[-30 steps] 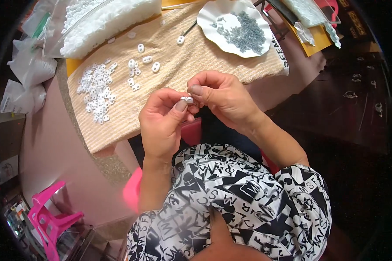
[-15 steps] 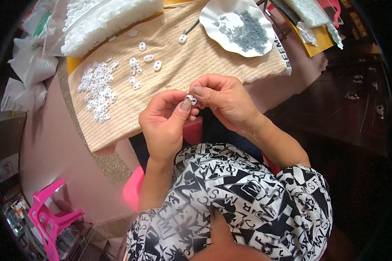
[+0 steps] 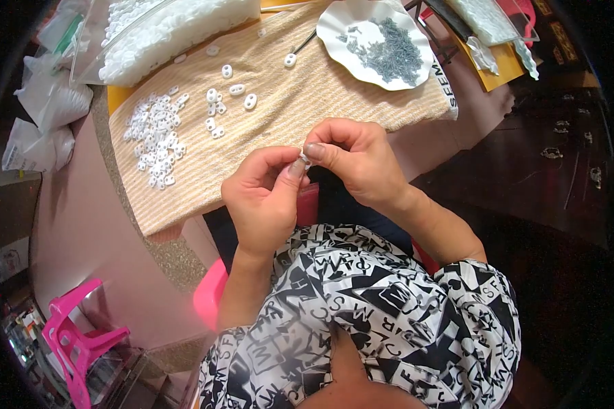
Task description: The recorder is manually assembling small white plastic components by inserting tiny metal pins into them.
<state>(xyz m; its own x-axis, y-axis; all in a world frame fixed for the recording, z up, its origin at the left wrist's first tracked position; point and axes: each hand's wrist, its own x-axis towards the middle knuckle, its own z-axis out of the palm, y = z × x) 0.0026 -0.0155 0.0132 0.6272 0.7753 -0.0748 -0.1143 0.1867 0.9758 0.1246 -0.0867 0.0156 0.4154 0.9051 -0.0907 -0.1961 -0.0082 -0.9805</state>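
Observation:
Just in front of the cloth's near edge, both hands meet at a small white plastic piece (image 3: 305, 161), mostly hidden by the fingertips. My left hand (image 3: 262, 201) pinches it between thumb and forefinger. From the other side my right hand (image 3: 365, 163) is closed, its thumb and forefinger pressed together at the piece; whether it also holds a tiny part cannot be made out. Left of the hands, a pile of white two-holed plastic pieces (image 3: 158, 136) lies on the striped cloth (image 3: 205, 177). Several loose two-holed pieces (image 3: 237, 89) sit between the pile and the plate.
A white wavy-rimmed plate (image 3: 334, 27) holds many small grey pins (image 3: 399, 51) at the far side. A clear bin of white pieces (image 3: 184, 34) stands far left. Plastic bags (image 3: 51, 102) lie beyond the table's left edge. A pink stool (image 3: 82, 334) is at lower left.
My fingertips have come closer together around the white piece, which shows less of itself than before. Both hands have shifted slightly to the right in the picture.

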